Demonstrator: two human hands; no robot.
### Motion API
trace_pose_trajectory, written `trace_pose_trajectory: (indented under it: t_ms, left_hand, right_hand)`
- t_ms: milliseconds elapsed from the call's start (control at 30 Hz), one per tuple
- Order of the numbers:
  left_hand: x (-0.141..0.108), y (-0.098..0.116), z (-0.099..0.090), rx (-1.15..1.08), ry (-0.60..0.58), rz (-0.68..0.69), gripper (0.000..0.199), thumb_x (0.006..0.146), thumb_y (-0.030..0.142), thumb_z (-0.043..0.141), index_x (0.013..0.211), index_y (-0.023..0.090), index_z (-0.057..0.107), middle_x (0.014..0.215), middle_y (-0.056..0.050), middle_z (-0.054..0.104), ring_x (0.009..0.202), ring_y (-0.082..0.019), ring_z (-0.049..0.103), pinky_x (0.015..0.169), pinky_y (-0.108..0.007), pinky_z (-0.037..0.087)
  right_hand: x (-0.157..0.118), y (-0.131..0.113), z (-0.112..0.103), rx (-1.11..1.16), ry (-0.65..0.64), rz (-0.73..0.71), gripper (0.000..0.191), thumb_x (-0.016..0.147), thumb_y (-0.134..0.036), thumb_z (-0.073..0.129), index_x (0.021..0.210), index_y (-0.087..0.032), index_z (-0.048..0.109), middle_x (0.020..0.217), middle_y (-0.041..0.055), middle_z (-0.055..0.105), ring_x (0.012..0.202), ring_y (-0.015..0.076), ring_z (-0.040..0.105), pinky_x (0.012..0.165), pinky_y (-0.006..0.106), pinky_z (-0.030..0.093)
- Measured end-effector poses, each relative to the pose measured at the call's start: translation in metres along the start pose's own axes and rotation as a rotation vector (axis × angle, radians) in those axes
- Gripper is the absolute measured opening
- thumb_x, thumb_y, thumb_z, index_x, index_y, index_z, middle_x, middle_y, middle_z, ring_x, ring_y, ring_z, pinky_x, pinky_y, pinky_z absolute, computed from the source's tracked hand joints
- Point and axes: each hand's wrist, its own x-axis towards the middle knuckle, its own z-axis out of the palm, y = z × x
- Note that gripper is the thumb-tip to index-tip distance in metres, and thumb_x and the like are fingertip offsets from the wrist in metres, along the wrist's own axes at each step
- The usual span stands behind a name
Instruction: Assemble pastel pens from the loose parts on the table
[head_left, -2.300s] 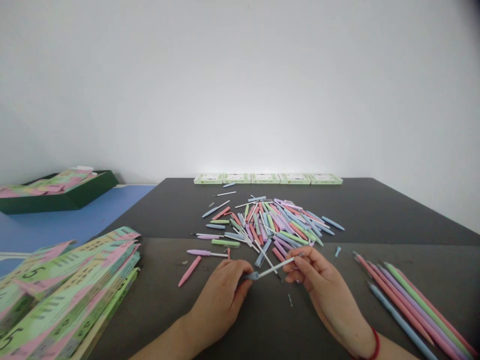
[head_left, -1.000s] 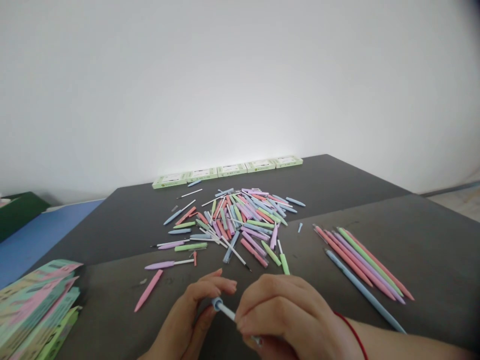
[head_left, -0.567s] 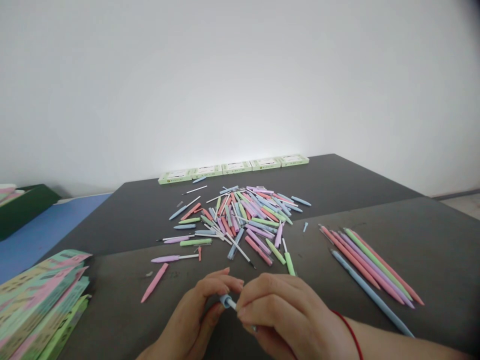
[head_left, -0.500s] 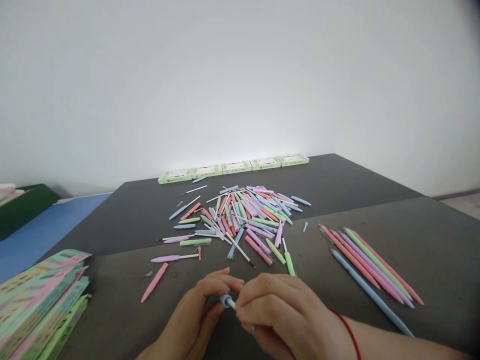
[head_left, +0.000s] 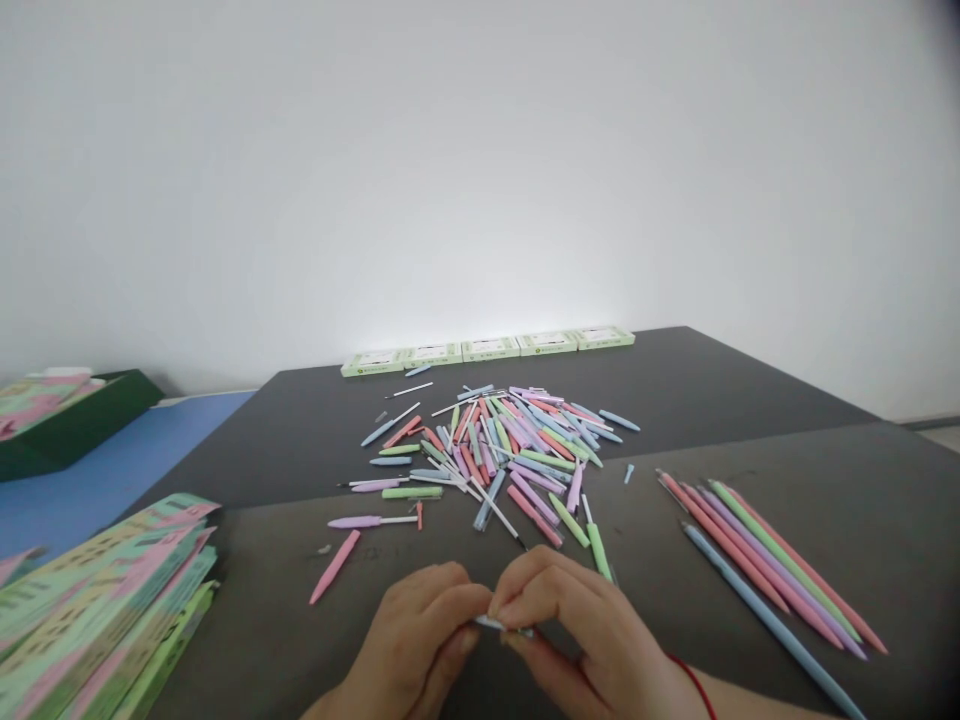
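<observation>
R hand [head_left: 589,635] pinching white pen refill [head_left: 489,622] | L hand [head_left: 420,635] closed at its L end, can't tell on what | step: prob. two-handed refill handling | next needs: steady, aligned grip | pen-part pile [head_left: 525,435] fwd of hands

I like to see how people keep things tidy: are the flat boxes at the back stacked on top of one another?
No, the five flat boxes lie in a single row along the far side of the black table.

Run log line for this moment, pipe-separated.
left hand: on white rod | right hand: same rod | pen parts: heaped beyond hands | long pens: grouped at right | boxes: row at far edge
</observation>
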Motion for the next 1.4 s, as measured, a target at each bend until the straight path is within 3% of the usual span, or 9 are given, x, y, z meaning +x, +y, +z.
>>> trace_pose_trajectory:
  t_ms: [333,467,533,600,800,1000,1167,1333,1400]
  left_hand:
    - [0.003,-0.009,0.004,0.146,-0.079,-0.204,0.02,0.094,0.02,0.034,0.079,0.02,0.047,0.072,-0.001,0.055,0.064,-0.015,0.052,0.057,-0.024,0.034]
    - [0.006,-0.019,0.003,0.239,-0.132,-0.304,0.018,0.093,0.019,0.036,0.078,0.02,0.047,0.073,0.0,0.056,0.065,-0.015,0.054,0.058,-0.024,0.034]
    - [0.007,-0.022,0.004,0.24,-0.136,-0.324,0.019,0.094,0.018,0.036,0.078,0.02,0.046,0.073,0.0,0.056,0.066,-0.015,0.054,0.058,-0.024,0.034]
    - [0.006,-0.024,0.003,0.213,-0.126,-0.322,0.019,0.094,0.018,0.036,0.077,0.02,0.045,0.072,0.001,0.055,0.065,-0.014,0.053,0.059,-0.023,0.034]
    - [-0.002,-0.028,-0.003,0.038,0.002,-0.213,0.021,0.095,0.019,0.032,0.077,0.02,0.044,0.069,0.0,0.051,0.064,-0.014,0.049,0.058,-0.024,0.033]
    - [-0.004,-0.029,-0.004,-0.053,0.069,-0.198,0.022,0.095,0.022,0.032,0.079,0.019,0.046,0.07,-0.001,0.05,0.064,-0.014,0.046,0.06,-0.025,0.034]
    - [-0.003,-0.029,-0.001,-0.069,0.105,-0.231,0.024,0.096,0.025,0.032,0.079,0.019,0.049,0.069,0.0,0.051,0.063,-0.014,0.047,0.06,-0.024,0.035]
    - [-0.001,-0.028,0.0,-0.103,0.119,-0.265,0.027,0.096,0.028,0.031,0.079,0.019,0.05,0.07,-0.001,0.053,0.064,-0.014,0.049,0.061,-0.024,0.036]
    - [0.0,-0.028,0.0,-0.128,0.116,-0.279,0.028,0.096,0.03,0.032,0.079,0.019,0.051,0.069,0.0,0.052,0.064,-0.015,0.048,0.061,-0.024,0.036]
  right_hand:
    - [-0.001,0.017,-0.006,-0.15,-0.084,0.297,0.024,0.078,-0.011,0.06,0.1,-0.021,0.053,0.09,0.0018,0.059,0.078,0.0139,0.056,0.07,0.025,0.047]
    - [0.037,0.026,-0.033,-0.357,-0.254,0.44,0.012,0.087,-0.028,0.054,0.094,-0.019,0.056,0.08,0.0012,0.062,0.071,0.0147,0.057,0.062,0.025,0.044]
    - [0.067,0.037,-0.038,-0.575,-0.342,0.469,0.023,0.094,-0.032,0.041,0.088,-0.018,0.059,0.072,0.0014,0.063,0.065,0.0146,0.058,0.057,0.025,0.041]
    - [0.098,0.052,-0.031,-0.827,-0.504,0.439,0.022,0.093,-0.029,0.043,0.09,-0.017,0.061,0.079,0.0042,0.066,0.073,0.0171,0.061,0.064,0.028,0.042]
    - [0.149,0.085,0.032,-0.863,-0.66,0.453,0.023,0.088,-0.029,0.057,0.102,-0.011,0.062,0.104,0.0108,0.064,0.095,0.023,0.06,0.081,0.039,0.048]
    - [0.156,0.094,0.056,-0.719,-0.591,0.53,0.029,0.09,-0.031,0.055,0.114,-0.015,0.056,0.113,0.008,0.058,0.095,0.0203,0.06,0.08,0.04,0.051]
    - [0.154,0.088,0.017,-0.483,-0.44,0.561,0.016,0.084,-0.025,0.055,0.078,-0.011,0.059,0.075,0.0046,0.059,0.072,0.0156,0.056,0.063,0.027,0.046]
    - [0.106,0.061,-0.023,-0.123,-0.347,0.623,0.032,0.091,-0.031,0.022,0.071,-0.019,0.043,0.058,-0.0057,0.033,0.044,0.0074,0.031,0.037,0.016,0.028]
    - [0.08,0.049,-0.028,0.372,-0.216,0.731,0.027,0.089,-0.035,0.027,0.07,-0.02,0.039,0.06,-0.0071,0.026,0.044,0.0063,0.023,0.033,0.012,0.021]
